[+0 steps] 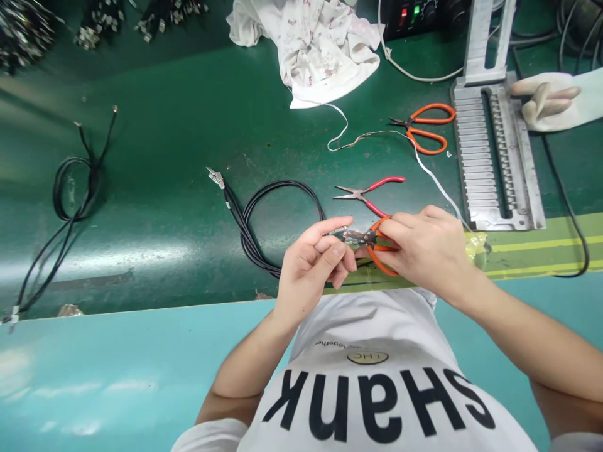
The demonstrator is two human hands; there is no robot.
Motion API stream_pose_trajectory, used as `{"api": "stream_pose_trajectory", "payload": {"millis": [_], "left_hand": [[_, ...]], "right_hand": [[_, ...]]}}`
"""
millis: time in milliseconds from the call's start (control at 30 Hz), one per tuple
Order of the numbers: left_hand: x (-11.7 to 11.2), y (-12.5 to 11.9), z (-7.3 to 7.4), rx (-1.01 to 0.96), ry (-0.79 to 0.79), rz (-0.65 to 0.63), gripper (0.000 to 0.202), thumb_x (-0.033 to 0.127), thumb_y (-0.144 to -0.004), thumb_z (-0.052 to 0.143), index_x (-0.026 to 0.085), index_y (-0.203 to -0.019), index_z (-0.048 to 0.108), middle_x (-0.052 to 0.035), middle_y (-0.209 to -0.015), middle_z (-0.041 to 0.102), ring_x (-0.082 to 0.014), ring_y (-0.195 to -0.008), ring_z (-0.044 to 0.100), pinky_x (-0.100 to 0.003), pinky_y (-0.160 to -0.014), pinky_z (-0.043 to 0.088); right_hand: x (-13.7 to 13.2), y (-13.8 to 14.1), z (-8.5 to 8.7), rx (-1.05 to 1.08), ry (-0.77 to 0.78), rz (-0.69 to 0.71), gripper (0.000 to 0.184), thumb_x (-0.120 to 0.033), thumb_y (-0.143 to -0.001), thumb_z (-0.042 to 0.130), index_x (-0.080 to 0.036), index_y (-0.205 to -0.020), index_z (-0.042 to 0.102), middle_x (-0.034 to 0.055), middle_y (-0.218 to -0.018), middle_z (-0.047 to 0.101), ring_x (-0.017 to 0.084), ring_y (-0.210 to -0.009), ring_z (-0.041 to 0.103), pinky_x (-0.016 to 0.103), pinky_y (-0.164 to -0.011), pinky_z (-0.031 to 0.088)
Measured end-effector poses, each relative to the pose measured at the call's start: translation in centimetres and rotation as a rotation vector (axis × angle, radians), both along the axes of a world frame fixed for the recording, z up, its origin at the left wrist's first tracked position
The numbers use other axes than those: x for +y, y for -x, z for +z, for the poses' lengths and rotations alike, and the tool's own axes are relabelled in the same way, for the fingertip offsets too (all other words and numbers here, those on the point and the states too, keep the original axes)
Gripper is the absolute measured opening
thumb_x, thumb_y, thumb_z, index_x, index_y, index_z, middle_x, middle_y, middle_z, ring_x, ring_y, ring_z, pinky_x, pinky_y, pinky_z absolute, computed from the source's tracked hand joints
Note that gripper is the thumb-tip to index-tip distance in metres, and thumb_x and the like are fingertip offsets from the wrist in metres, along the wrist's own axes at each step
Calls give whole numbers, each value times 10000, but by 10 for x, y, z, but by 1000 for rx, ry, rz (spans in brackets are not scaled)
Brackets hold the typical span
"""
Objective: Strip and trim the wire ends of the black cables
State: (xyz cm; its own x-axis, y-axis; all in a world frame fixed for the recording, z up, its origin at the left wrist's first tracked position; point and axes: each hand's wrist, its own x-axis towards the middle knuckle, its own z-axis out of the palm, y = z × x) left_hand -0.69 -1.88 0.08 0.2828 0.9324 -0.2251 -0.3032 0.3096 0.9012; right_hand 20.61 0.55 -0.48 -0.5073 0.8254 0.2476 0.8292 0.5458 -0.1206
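Note:
My right hand is closed round the orange handles of a pair of scissors, whose short blades point left. My left hand pinches something small at the blade tips; I cannot make out what, likely the end of the black cable coiled on the green mat just beyond. Both hands hover over the near edge of the mat, close to my chest.
Red-handled pliers lie just behind my hands. A second pair of orange scissors, a metal comb-like jig, a white cloth, another black cable at left. A co-worker's gloved hand rests at the far right.

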Motion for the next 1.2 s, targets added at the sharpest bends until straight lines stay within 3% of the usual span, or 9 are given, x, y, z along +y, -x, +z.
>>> {"api": "stream_pose_trajectory", "payload": {"millis": [233, 533, 700, 833, 933, 1067, 1200], "left_hand": [[-1, -1, 1, 8, 2, 9, 322, 259, -968, 607, 200, -1285, 618, -14, -736, 670, -57, -470, 487, -197, -479, 359], [0, -2, 1, 4, 28, 31, 340, 266, -956, 623, 166, -1280, 600, -15, -718, 670, -59, -456, 480, -198, -465, 351], [3, -3, 3, -3, 51, 53, 363, 289, -938, 637, 152, -1271, 592, -4, -675, 643, -59, -454, 443, -192, -448, 321], [5, -5, 7, 20, 78, 77, 433, 305, -898, 682, 169, -1295, 575, 33, -611, 554, -71, -485, 399, -190, -449, 280], [6, -9, 9, 42, 98, 101, 493, 284, -825, 763, 199, -1282, 598, 66, -611, 452, -63, -503, 350, -190, -471, 262], [7, -15, 10, 157, 69, 92, 329, 301, -788, 809, 174, -1073, 706, 81, -592, 341, -52, -513, 279, -202, -496, 242], [9, -19, 6, 291, 20, 103, 224, 325, -792, 814, 158, -903, 713, 76, -564, 365, -54, -522, 302, -213, -511, 243]], "right_hand": [[-1, 3, 2, 112, 172, -32, 287, -444, -917, 601, -219, -744, 643, -24, -685, 701, 149, -571, 548, 321, -648, 299], [-5, 4, -3, 68, 40, -39, 221, -338, -923, 593, -209, -746, 629, -10, -676, 680, 150, -553, 507, 336, -638, 264], [1, -3, 8, 270, 252, -71, 324, -435, -919, 618, -210, -699, 541, -27, -644, 596, 136, -579, 481, 305, -634, 282], [4, -9, 11, 113, 57, -153, 312, -507, -877, 628, -196, -870, 607, 46, -855, 665, 199, -736, 559, 354, -725, 279], [3, -10, 10, 30, -23, -141, 281, -484, -884, 610, -205, -856, 624, 53, -892, 686, 213, -767, 564, 385, -760, 265], [-2, -6, 11, -50, -85, -107, 249, -434, -925, 561, -211, -829, 621, 50, -891, 694, 204, -749, 550, 404, -751, 246], [-5, -5, 16, -91, -135, -89, 206, -332, -957, 516, -218, -814, 611, 28, -850, 688, 185, -722, 535, 412, -750, 240]]}}
